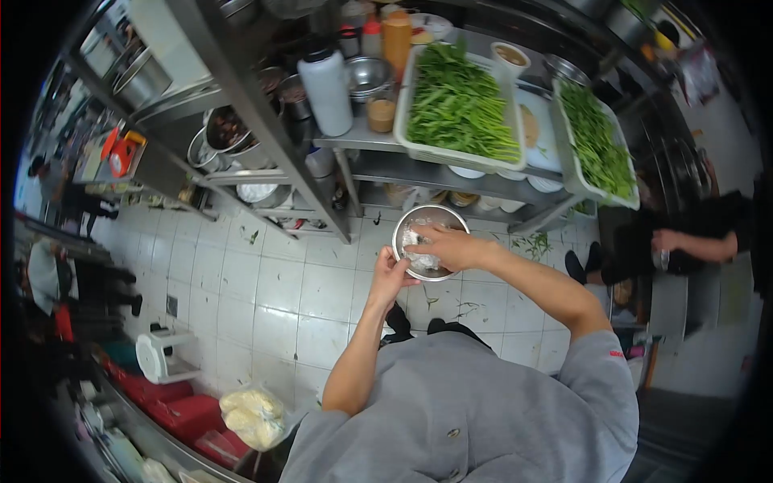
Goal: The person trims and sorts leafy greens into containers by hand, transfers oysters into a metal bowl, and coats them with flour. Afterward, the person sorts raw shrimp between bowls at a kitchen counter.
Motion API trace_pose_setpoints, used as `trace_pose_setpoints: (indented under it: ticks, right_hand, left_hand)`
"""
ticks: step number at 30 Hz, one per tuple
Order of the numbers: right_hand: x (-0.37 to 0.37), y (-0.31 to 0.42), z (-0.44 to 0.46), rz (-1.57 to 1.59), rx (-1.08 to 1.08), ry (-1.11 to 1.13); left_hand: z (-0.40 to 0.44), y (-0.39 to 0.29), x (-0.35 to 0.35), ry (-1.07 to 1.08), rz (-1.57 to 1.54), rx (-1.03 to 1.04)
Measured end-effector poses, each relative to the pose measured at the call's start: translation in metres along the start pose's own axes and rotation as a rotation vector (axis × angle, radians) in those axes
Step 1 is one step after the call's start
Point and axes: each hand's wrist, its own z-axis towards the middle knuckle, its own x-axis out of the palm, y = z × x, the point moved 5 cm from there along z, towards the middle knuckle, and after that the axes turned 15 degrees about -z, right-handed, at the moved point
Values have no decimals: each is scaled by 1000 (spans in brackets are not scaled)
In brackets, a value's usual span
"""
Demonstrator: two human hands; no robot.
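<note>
A round metal bowl is held in front of me above the tiled floor. My left hand grips its near left side, thumb at the rim. Inside the bowl lies a white, floury powder, some of it clinging to the inner wall. My right hand reaches into the bowl from the right, its fingers curled down in the powder. Whatever those fingertips hold is hidden by the hand and the powder.
Ahead, a steel counter carries a basket of leafy greens, a second greens basket and a white bottle. A metal post rises left. A person's hand shows right. A white stool and a filled plastic bag are behind left.
</note>
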Motion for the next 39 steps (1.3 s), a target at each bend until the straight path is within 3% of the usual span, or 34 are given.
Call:
trace_pose_setpoints:
  ticks: [4,10,11,14,15,18,22,26,29,31,32,33,35,37,39]
  right_hand:
    - [55,-28,-39,138,397,69]
    - [72,-46,-152,632,600,-85]
    - [73,-42,-165,659,757,-49]
    - [94,-4,-185,254,700,-180]
    - [108,9,-191,398,563,-107]
    - [95,39,-240,-144,290,-289]
    - [68,34,-261,105,514,-144]
    - [93,16,-278,361,720,-429]
    - [97,0,-290,804,721,-399]
    - [139,-9,-263,655,754,-285]
    - [134,16,-254,286,799,-227]
    - [131,40,-242,200,549,-194]
    - [157,55,-237,439,339,-329]
    - [115,77,-254,-12,198,-214]
    - [107,75,-248,50,315,-53]
  left_hand:
    - [5,38,37,105,76,-52]
    - [-19,106,66,80,133,-62]
    - [-29,110,78,99,145,-77]
    - [-49,140,99,157,188,-63]
    - [-53,142,105,150,210,-56]
    - [-71,149,123,169,240,-10]
    - [-99,167,131,208,234,-29]
    - [-102,189,133,184,191,-69]
    - [-98,194,128,204,195,-50]
    - [-101,198,123,228,233,-36]
    - [-97,199,117,235,253,-8]
    - [-94,196,109,219,280,-16]
    - [-89,190,93,206,323,-29]
    - [-87,183,82,214,324,-32]
    - [-92,179,79,229,301,-43]
